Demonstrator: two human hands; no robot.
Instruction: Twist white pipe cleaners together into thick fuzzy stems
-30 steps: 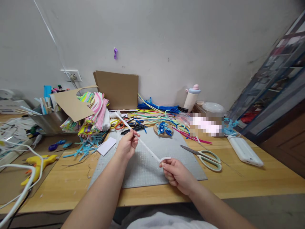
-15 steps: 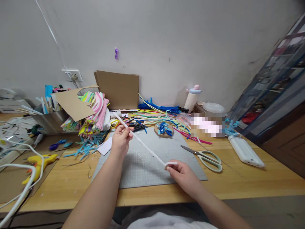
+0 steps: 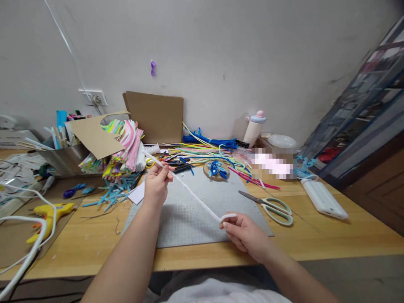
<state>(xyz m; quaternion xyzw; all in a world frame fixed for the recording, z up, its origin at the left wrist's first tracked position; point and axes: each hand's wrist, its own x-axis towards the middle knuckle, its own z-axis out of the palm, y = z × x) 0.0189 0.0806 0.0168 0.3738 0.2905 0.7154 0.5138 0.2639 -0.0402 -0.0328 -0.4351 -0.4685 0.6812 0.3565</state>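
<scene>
A long white pipe cleaner [image 3: 192,194] stretches slantwise between my hands above a grey cutting mat [image 3: 195,210]. My left hand [image 3: 156,185] pinches it near its upper left part, fingers closed round it. My right hand [image 3: 244,235] pinches the lower end, which is bent into a small loop at my fingertips. The stem's far tip pokes out past my left hand toward a pile of coloured pipe cleaners [image 3: 121,147].
Green-handled scissors [image 3: 271,205] lie right of the mat, a white power bank [image 3: 323,198] further right. A yellow glue gun [image 3: 47,214] with white cable is at left. Cardboard [image 3: 154,118], a bottle [image 3: 254,128], a round disc with blue pieces [image 3: 216,169] and loose stems crowd the back.
My left hand has slid up and left along the pipe cleaner; my right hand has moved slightly right and down with the looped end, so more of the stem shows between the hands.
</scene>
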